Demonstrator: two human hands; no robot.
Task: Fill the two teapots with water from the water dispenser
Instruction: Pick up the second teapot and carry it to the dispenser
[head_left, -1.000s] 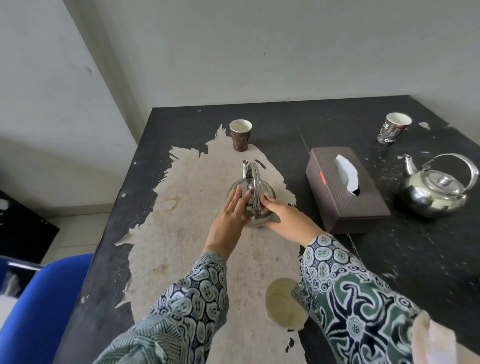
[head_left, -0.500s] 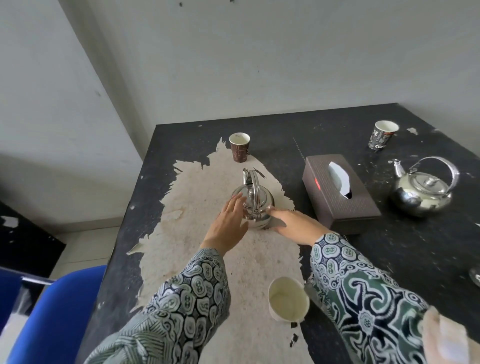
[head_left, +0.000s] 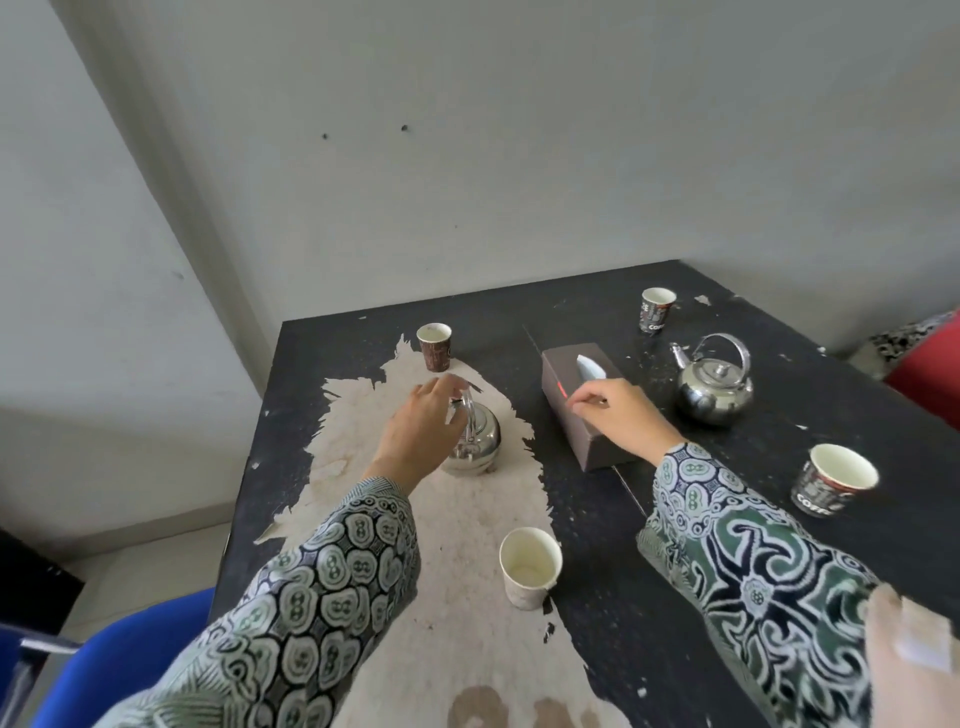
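Two steel teapots stand on the black table (head_left: 675, 597). The near teapot (head_left: 480, 441) sits on the worn pale patch, and my left hand (head_left: 423, 426) is over it with fingers curled around the top of its upright handle. The far teapot (head_left: 714, 387) stands at the right with its lid on and nothing touching it. My right hand (head_left: 618, 415) hovers over the tissue box, fingers curled together, and I see nothing in it. No water dispenser is in view.
A brown tissue box (head_left: 602, 452) lies between the teapots. Several paper cups stand around: a brown one (head_left: 434, 345) behind the near teapot, one far back (head_left: 657, 309), one at the right (head_left: 834, 480), a white one (head_left: 530, 566) close to me. A blue chair (head_left: 119, 665) is at the lower left.
My right hand left the near teapot and moved right, over the tissue box. My left hand rose from the teapot's body to its handle. The view tilted upward.
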